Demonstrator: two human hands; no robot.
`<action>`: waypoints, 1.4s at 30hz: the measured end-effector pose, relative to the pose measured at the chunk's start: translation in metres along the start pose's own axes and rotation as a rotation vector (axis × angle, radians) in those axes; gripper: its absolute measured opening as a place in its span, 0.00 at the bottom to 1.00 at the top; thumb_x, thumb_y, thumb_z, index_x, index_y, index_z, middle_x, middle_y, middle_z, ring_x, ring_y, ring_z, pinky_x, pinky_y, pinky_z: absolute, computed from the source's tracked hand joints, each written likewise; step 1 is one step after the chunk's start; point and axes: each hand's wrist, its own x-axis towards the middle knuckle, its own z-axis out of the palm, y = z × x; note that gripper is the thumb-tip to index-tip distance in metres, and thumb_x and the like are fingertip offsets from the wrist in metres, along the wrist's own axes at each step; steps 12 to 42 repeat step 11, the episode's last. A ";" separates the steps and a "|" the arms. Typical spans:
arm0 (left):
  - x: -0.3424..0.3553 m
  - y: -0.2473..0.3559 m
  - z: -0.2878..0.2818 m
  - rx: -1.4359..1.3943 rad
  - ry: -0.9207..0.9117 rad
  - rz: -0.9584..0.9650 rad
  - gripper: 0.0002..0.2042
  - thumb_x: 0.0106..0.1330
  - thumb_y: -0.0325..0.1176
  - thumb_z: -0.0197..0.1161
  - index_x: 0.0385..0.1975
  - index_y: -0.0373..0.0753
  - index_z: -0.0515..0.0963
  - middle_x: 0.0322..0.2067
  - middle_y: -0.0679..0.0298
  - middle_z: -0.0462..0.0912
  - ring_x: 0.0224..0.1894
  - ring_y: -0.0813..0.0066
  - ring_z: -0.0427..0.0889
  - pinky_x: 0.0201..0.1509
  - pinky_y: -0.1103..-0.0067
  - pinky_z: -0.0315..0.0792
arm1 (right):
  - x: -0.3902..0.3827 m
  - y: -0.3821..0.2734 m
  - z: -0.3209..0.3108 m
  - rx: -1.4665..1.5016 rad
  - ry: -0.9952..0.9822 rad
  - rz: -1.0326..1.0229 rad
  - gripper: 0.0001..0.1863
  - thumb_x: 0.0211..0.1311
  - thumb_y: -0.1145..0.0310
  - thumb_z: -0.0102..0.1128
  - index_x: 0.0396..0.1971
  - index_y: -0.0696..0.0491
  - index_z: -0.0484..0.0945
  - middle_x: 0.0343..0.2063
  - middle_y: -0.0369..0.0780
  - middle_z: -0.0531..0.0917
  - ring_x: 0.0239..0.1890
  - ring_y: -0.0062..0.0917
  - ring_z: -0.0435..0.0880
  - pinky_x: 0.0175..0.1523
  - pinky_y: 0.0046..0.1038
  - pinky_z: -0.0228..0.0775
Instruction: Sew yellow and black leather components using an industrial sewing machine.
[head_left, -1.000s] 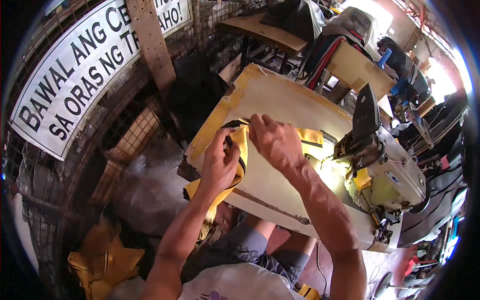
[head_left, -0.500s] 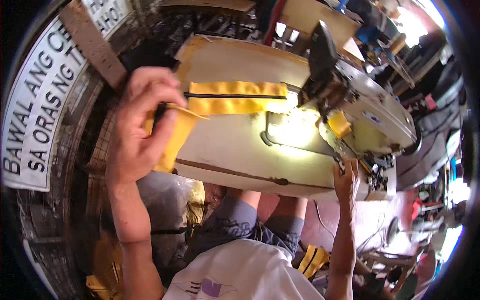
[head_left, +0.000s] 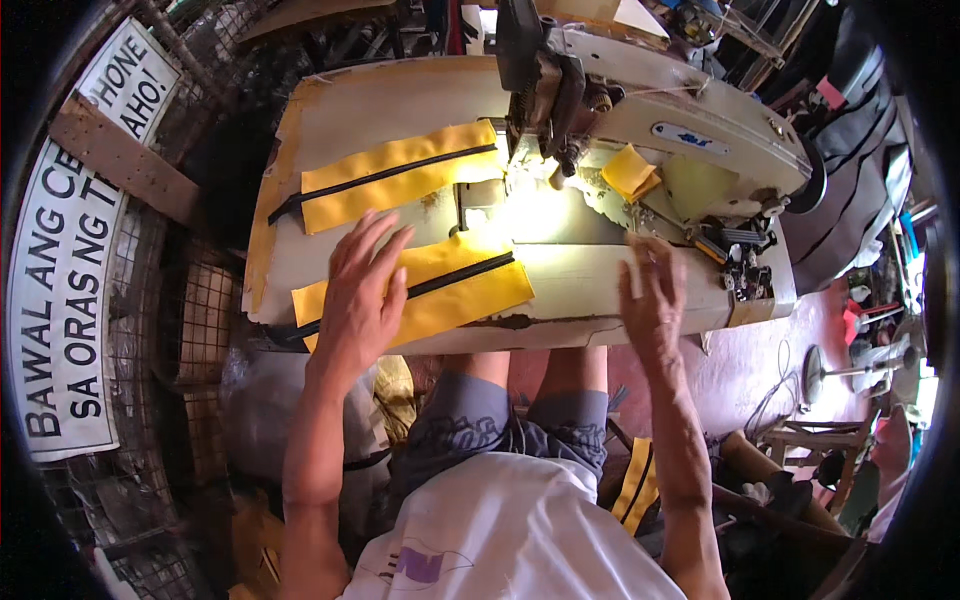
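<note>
My left hand (head_left: 362, 295) is open, its fingers stretched over a yellow strip (head_left: 475, 295) with a black zipper along its middle. The strip lies flat near the table's front edge, and the hand covers part of it; whether the palm presses on it I cannot tell. Farther back, a second yellow strip (head_left: 400, 190) with a black zipper rests slightly slanted, one end by the sewing machine's (head_left: 690, 75) lit needle area. Over the table's right front, my right hand (head_left: 655, 298) has its fingers apart and holds nothing.
A folded yellow piece (head_left: 628, 172) sits by the machine's base. Small dark metal parts (head_left: 748, 262) are at the table's (head_left: 590, 330) right end. Another yellow strip with a zipper (head_left: 634, 485) hangs low beside my right arm. A wire-mesh wall (head_left: 210, 310) stands at left.
The yellow piece my left hand held up now lies flat at the table's front, and the hand has opened. My right hand has moved left, fingers spread. The view has shifted.
</note>
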 end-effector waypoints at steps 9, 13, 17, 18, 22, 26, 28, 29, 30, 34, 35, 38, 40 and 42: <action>-0.044 -0.001 0.038 0.434 -0.163 -0.128 0.30 0.77 0.49 0.52 0.75 0.42 0.61 0.77 0.53 0.56 0.78 0.44 0.51 0.80 0.52 0.42 | 0.020 -0.127 0.042 0.342 -0.429 -0.304 0.36 0.71 0.44 0.53 0.69 0.55 0.68 0.71 0.49 0.67 0.73 0.45 0.65 0.78 0.48 0.50; -0.047 -0.012 0.035 0.423 -0.166 -0.157 0.31 0.78 0.51 0.50 0.76 0.43 0.59 0.77 0.54 0.54 0.79 0.45 0.50 0.81 0.52 0.41 | 0.020 -0.128 0.039 0.334 -0.436 -0.259 0.36 0.71 0.45 0.54 0.70 0.54 0.67 0.71 0.49 0.67 0.75 0.45 0.63 0.78 0.47 0.49; -0.047 -0.012 0.035 0.423 -0.166 -0.157 0.31 0.78 0.51 0.50 0.76 0.43 0.59 0.77 0.54 0.54 0.79 0.45 0.50 0.81 0.52 0.41 | 0.020 -0.128 0.039 0.334 -0.436 -0.259 0.36 0.71 0.45 0.54 0.70 0.54 0.67 0.71 0.49 0.67 0.75 0.45 0.63 0.78 0.47 0.49; -0.047 -0.012 0.035 0.423 -0.166 -0.157 0.31 0.78 0.51 0.50 0.76 0.43 0.59 0.77 0.54 0.54 0.79 0.45 0.50 0.81 0.52 0.41 | 0.020 -0.128 0.039 0.334 -0.436 -0.259 0.36 0.71 0.45 0.54 0.70 0.54 0.67 0.71 0.49 0.67 0.75 0.45 0.63 0.78 0.47 0.49; -0.047 -0.012 0.035 0.423 -0.166 -0.157 0.31 0.78 0.51 0.50 0.76 0.43 0.59 0.77 0.54 0.54 0.79 0.45 0.50 0.81 0.52 0.41 | 0.020 -0.128 0.039 0.334 -0.436 -0.259 0.36 0.71 0.45 0.54 0.70 0.54 0.67 0.71 0.49 0.67 0.75 0.45 0.63 0.78 0.47 0.49; -0.047 -0.012 0.035 0.423 -0.166 -0.157 0.31 0.78 0.51 0.50 0.76 0.43 0.59 0.77 0.54 0.54 0.79 0.45 0.50 0.81 0.52 0.41 | 0.020 -0.128 0.039 0.334 -0.436 -0.259 0.36 0.71 0.45 0.54 0.70 0.54 0.67 0.71 0.49 0.67 0.75 0.45 0.63 0.78 0.47 0.49; -0.047 -0.012 0.035 0.423 -0.166 -0.157 0.31 0.78 0.51 0.50 0.76 0.43 0.59 0.77 0.54 0.54 0.79 0.45 0.50 0.81 0.52 0.41 | 0.020 -0.128 0.039 0.334 -0.436 -0.259 0.36 0.71 0.45 0.54 0.70 0.54 0.67 0.71 0.49 0.67 0.75 0.45 0.63 0.78 0.47 0.49; -0.047 -0.012 0.035 0.423 -0.166 -0.157 0.31 0.78 0.51 0.50 0.76 0.43 0.59 0.77 0.54 0.54 0.79 0.45 0.50 0.81 0.52 0.41 | 0.020 -0.128 0.039 0.334 -0.436 -0.259 0.36 0.71 0.45 0.54 0.70 0.54 0.67 0.71 0.49 0.67 0.75 0.45 0.63 0.78 0.47 0.49; -0.047 -0.012 0.035 0.423 -0.166 -0.157 0.31 0.78 0.51 0.50 0.76 0.43 0.59 0.77 0.54 0.54 0.79 0.45 0.50 0.81 0.52 0.41 | 0.020 -0.128 0.039 0.334 -0.436 -0.259 0.36 0.71 0.45 0.54 0.70 0.54 0.67 0.71 0.49 0.67 0.75 0.45 0.63 0.78 0.47 0.49; -0.047 -0.012 0.035 0.423 -0.166 -0.157 0.31 0.78 0.51 0.50 0.76 0.43 0.59 0.77 0.54 0.54 0.79 0.45 0.50 0.81 0.52 0.41 | 0.020 -0.128 0.039 0.334 -0.436 -0.259 0.36 0.71 0.45 0.54 0.70 0.54 0.67 0.71 0.49 0.67 0.75 0.45 0.63 0.78 0.47 0.49; -0.047 -0.012 0.035 0.423 -0.166 -0.157 0.31 0.78 0.51 0.50 0.76 0.43 0.59 0.77 0.54 0.54 0.79 0.45 0.50 0.81 0.52 0.41 | 0.020 -0.128 0.039 0.334 -0.436 -0.259 0.36 0.71 0.45 0.54 0.70 0.54 0.67 0.71 0.49 0.67 0.75 0.45 0.63 0.78 0.47 0.49; -0.047 -0.012 0.035 0.423 -0.166 -0.157 0.31 0.78 0.51 0.50 0.76 0.43 0.59 0.77 0.54 0.54 0.79 0.45 0.50 0.81 0.52 0.41 | 0.020 -0.128 0.039 0.334 -0.436 -0.259 0.36 0.71 0.45 0.54 0.70 0.54 0.67 0.71 0.49 0.67 0.75 0.45 0.63 0.78 0.47 0.49; -0.047 -0.012 0.035 0.423 -0.166 -0.157 0.31 0.78 0.51 0.50 0.76 0.43 0.59 0.77 0.54 0.54 0.79 0.45 0.50 0.81 0.52 0.41 | 0.020 -0.128 0.039 0.334 -0.436 -0.259 0.36 0.71 0.45 0.54 0.70 0.54 0.67 0.71 0.49 0.67 0.75 0.45 0.63 0.78 0.47 0.49; -0.047 -0.012 0.035 0.423 -0.166 -0.157 0.31 0.78 0.51 0.50 0.76 0.43 0.59 0.77 0.54 0.54 0.79 0.45 0.50 0.81 0.52 0.41 | 0.020 -0.128 0.039 0.334 -0.436 -0.259 0.36 0.71 0.45 0.54 0.70 0.54 0.67 0.71 0.49 0.67 0.75 0.45 0.63 0.78 0.47 0.49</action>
